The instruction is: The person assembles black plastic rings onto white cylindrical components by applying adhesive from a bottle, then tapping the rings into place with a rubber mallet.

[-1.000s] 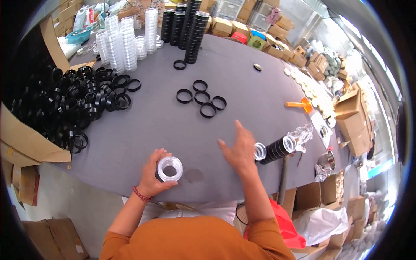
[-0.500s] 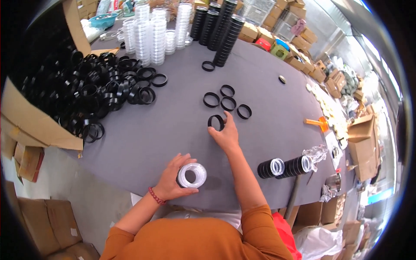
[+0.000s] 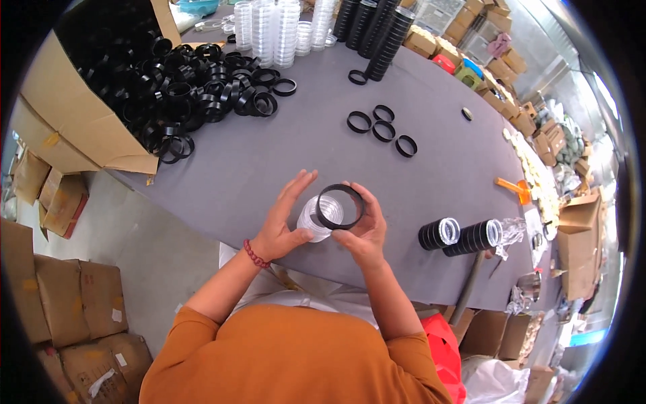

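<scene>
In my right hand (image 3: 369, 232) a black ring (image 3: 319, 204) is gripped between thumb and fingers, tilted over the top of a stack of clear round plastic pieces (image 3: 308, 220). That stack stands near the table's front edge. My left hand (image 3: 279, 225) is beside the stack, its fingers stretched out and apart, the thumb close to the stack's lower side. Whether the thumb touches it, I cannot tell. Farther up the table lie several loose black rings (image 3: 383, 130).
A cardboard box (image 3: 87, 114) spills a heap of black rings (image 3: 202, 91) at left. Tall clear stacks (image 3: 276, 34) and black stacks (image 3: 389, 44) stand at the back. On the right lie two black cylinders (image 3: 439, 233) with clear ends and an orange-headed mallet (image 3: 523, 192).
My right hand has picked a black ring off the table and brought it over the clear stack. My left hand has loosened its grip on the stack. The view has shifted.
</scene>
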